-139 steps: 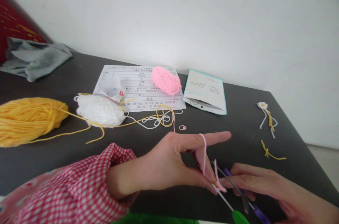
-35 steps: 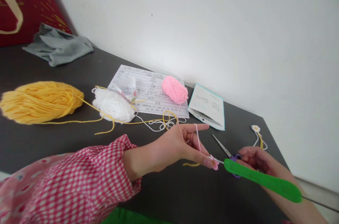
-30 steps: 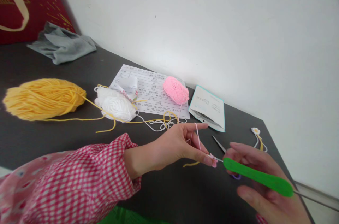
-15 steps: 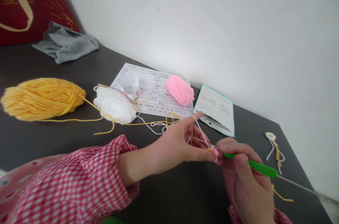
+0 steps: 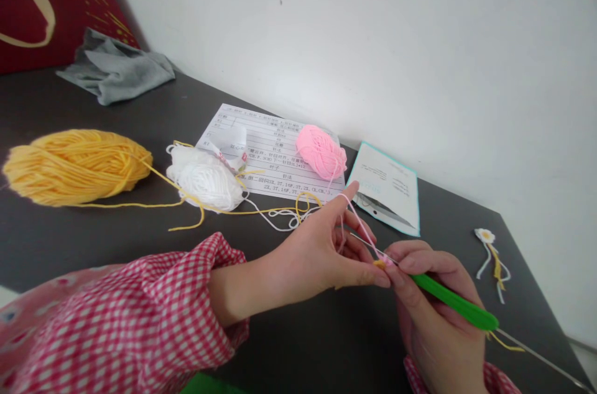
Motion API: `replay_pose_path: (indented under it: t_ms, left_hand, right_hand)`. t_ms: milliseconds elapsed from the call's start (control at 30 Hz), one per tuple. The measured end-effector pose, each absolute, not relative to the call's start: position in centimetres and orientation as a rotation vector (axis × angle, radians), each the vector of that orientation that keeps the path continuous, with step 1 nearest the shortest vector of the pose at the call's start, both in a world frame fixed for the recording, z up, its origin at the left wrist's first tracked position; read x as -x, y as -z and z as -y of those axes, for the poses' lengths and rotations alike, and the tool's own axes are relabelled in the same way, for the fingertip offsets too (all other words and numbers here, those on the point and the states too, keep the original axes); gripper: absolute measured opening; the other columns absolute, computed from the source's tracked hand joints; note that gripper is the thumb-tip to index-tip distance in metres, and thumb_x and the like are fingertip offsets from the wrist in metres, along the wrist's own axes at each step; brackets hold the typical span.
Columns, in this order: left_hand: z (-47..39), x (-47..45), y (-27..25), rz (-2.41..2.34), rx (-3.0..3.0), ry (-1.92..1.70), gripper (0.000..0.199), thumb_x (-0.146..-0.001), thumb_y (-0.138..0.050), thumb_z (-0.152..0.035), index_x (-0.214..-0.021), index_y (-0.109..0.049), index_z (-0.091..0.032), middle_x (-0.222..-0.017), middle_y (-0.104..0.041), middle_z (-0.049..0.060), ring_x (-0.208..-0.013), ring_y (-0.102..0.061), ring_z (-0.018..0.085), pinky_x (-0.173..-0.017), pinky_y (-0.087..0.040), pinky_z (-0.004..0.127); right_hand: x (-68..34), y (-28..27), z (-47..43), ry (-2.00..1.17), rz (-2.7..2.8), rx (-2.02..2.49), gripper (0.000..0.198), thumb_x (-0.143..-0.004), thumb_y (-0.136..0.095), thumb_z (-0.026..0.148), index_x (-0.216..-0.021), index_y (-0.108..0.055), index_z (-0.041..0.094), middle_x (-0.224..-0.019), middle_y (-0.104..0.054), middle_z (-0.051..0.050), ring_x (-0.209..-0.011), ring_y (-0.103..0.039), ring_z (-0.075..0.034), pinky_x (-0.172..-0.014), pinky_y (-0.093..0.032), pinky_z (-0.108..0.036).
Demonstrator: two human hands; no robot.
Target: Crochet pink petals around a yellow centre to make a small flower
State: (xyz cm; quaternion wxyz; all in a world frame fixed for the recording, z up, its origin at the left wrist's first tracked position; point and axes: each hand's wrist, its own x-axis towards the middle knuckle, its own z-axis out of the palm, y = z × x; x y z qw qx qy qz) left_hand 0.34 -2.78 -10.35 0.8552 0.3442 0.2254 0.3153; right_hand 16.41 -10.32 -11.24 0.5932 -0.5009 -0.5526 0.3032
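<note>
My left hand (image 5: 321,251) pinches a small crochet piece (image 5: 383,262), pink with a yellow part, between thumb and fingers. Pink yarn runs from the piece up over its raised index finger. In my right hand (image 5: 441,313) is a crochet hook (image 5: 457,302) with a green handle and thin metal shafts at both ends. The hook's front shaft passes by the piece toward the left fingers; its tip is partly hidden among them. My right fingertips also touch the piece. The pink yarn ball (image 5: 321,151) lies beyond my hands, on a printed sheet.
A yellow yarn skein (image 5: 77,167) and a white yarn ball (image 5: 205,179) lie left, with loose strands trailing toward my left wrist. Behind are the printed sheet (image 5: 275,179), a white packet (image 5: 385,186), a grey cloth (image 5: 121,71) and a red bag (image 5: 60,2). A small crocheted flower (image 5: 485,235) lies right.
My right hand has shifted slightly right and down, with its fingers now closer around the piece. The hook has moved with it. The whole view has shifted a little.
</note>
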Motion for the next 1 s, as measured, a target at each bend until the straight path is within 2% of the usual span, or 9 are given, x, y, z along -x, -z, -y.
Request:
replay_pose_path:
  t_ms: [100,200,267,367,467,567,633,767,1000]
  left_hand:
    - [2.66,-0.24,9.91,-0.474,-0.713,-0.674,0.117,-0.055,-0.095,-0.015,-0.155,-0.035,-0.025,-0.087,-0.062,-0.004,-0.074,-0.06,0.011,-0.075,-0.047,0.03]
    - [2.51,-0.09,9.52,-0.577,-0.759,-0.692,0.087,-0.07,-0.087,-0.034,-0.147,-0.049,-0.016,-0.085,-0.063,-0.002,-0.083,-0.057,0.014,-0.079,-0.045,0.03]
    - [2.5,-0.01,9.45,-0.667,-0.855,-0.727,0.073,-0.079,-0.079,-0.043,-0.142,-0.055,-0.015,-0.087,-0.063,-0.001,-0.084,-0.055,0.014,-0.082,-0.044,0.031]
    - [2.64,0.13,9.54,-0.75,-1.015,-0.823,0.058,-0.083,-0.075,-0.041,-0.135,-0.061,-0.019,-0.094,-0.064,0.0,-0.093,-0.055,0.017,-0.093,-0.04,0.035]
    - [2.8,0.16,9.64,-0.676,-0.988,-0.88,0.067,-0.079,-0.08,-0.033,-0.141,-0.057,-0.019,-0.1,-0.066,0.002,-0.101,-0.058,0.019,-0.096,-0.041,0.037]
    - [2.85,-0.01,9.75,-0.473,-0.786,-0.791,0.095,-0.068,-0.089,-0.022,-0.15,-0.043,-0.018,-0.092,-0.068,0.0,-0.092,-0.062,0.017,-0.087,-0.048,0.034]
    - [2.81,-0.16,9.8,-0.388,-0.668,-0.722,0.101,-0.064,-0.091,-0.017,-0.151,-0.04,-0.018,-0.085,-0.069,-0.002,-0.083,-0.064,0.014,-0.082,-0.05,0.031]
    - [2.65,-0.18,9.68,-0.368,-0.582,-0.668,0.089,-0.068,-0.09,-0.017,-0.146,-0.047,-0.013,-0.078,-0.071,-0.002,-0.076,-0.065,0.011,-0.077,-0.049,0.028]
    - [2.44,0.02,9.79,-0.35,-0.556,-0.558,0.083,-0.07,-0.09,-0.019,-0.142,-0.051,-0.01,-0.075,-0.071,-0.002,-0.068,-0.064,0.009,-0.071,-0.047,0.025]
  right_hand:
    - [-16.18,11.21,10.62,-0.636,1.275,1.176,0.017,-0.086,-0.073,0.009,-0.088,-0.07,0.026,-0.09,-0.068,-0.001,-0.084,-0.064,-0.015,-0.068,-0.055,-0.024]
    - [-15.96,11.12,10.73,-0.6,1.262,1.182,0.018,-0.086,-0.072,0.008,-0.086,-0.069,0.026,-0.089,-0.067,0.0,-0.084,-0.063,-0.014,-0.068,-0.054,-0.024]
    - [-15.85,11.06,10.73,-0.604,1.261,1.174,0.019,-0.087,-0.071,0.007,-0.087,-0.068,0.026,-0.088,-0.067,0.001,-0.084,-0.062,-0.014,-0.068,-0.053,-0.023]
    - [-15.77,10.99,10.77,-0.608,1.264,1.179,0.019,-0.087,-0.07,0.007,-0.088,-0.067,0.026,-0.089,-0.066,0.0,-0.084,-0.062,-0.014,-0.067,-0.053,-0.025]
    - [-15.8,11.0,10.9,-0.602,1.262,1.197,0.018,-0.088,-0.07,0.008,-0.088,-0.067,0.026,-0.089,-0.066,-0.001,-0.083,-0.063,-0.015,-0.065,-0.054,-0.026]
    - [-15.78,11.07,10.93,-0.583,1.263,1.194,0.017,-0.087,-0.071,0.009,-0.088,-0.068,0.026,-0.09,-0.066,-0.001,-0.084,-0.063,-0.016,-0.068,-0.054,-0.027]
    - [-15.71,11.1,10.89,-0.572,1.266,1.183,0.017,-0.087,-0.071,0.009,-0.087,-0.068,0.026,-0.089,-0.066,-0.001,-0.085,-0.062,-0.016,-0.071,-0.054,-0.028]
    - [-15.59,11.04,10.85,-0.579,1.269,1.138,0.02,-0.087,-0.069,0.007,-0.088,-0.068,0.027,-0.089,-0.067,0.0,-0.084,-0.062,-0.015,-0.069,-0.054,-0.026]
    - [-15.61,10.82,10.95,-0.657,1.278,1.039,0.026,-0.088,-0.066,0.002,-0.092,-0.07,0.027,-0.093,-0.068,0.001,-0.087,-0.063,-0.014,-0.069,-0.057,-0.023]
